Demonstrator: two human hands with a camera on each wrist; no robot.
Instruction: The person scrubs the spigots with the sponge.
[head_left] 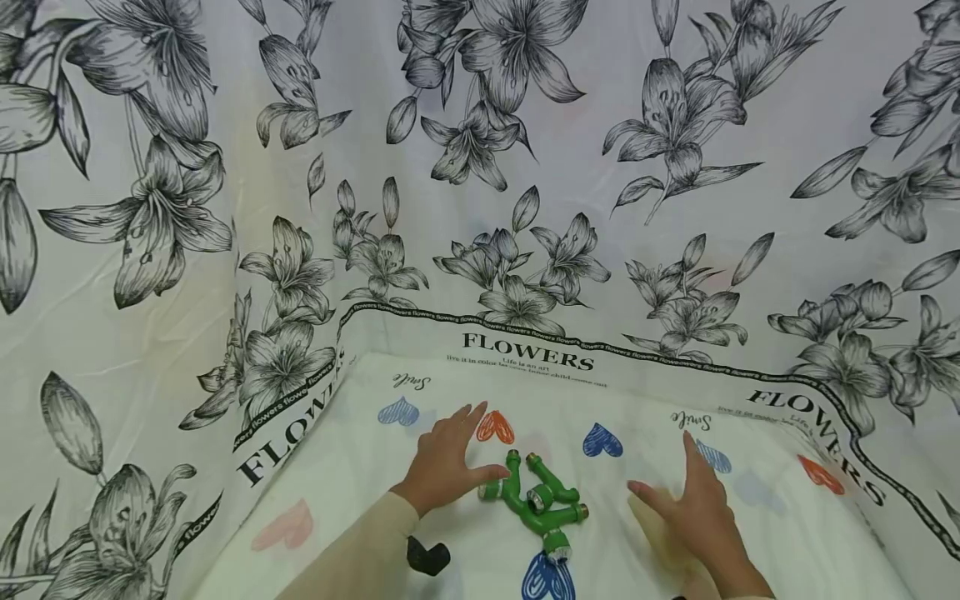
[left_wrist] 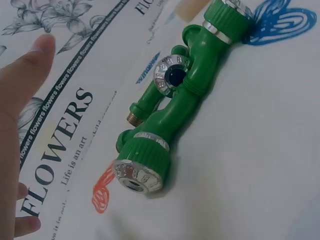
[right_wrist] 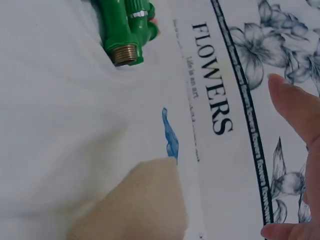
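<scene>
Green taps [head_left: 525,510] with brass threaded ends and silver-rimmed round handles lie clustered on the white cloth. My left hand [head_left: 444,460] is beside them with fingers stretched out; its thumb tip overlaps the leftmost handle [head_left: 491,491] in the head view. In the left wrist view, a gap separates that hand from the tap handle [left_wrist: 141,170]. To the right of the taps, my right hand [head_left: 693,510] is spread with thumb and fingers apart, holding nothing. A beige, flat-sided thing [right_wrist: 137,205] shows below it, its kind unclear.
White cloth [head_left: 300,575] printed with hearts and lettering covers the surface. Flower-printed curtains [head_left: 525,167] rise at the back and left. A small black angular object [head_left: 427,556] shows beside the left forearm.
</scene>
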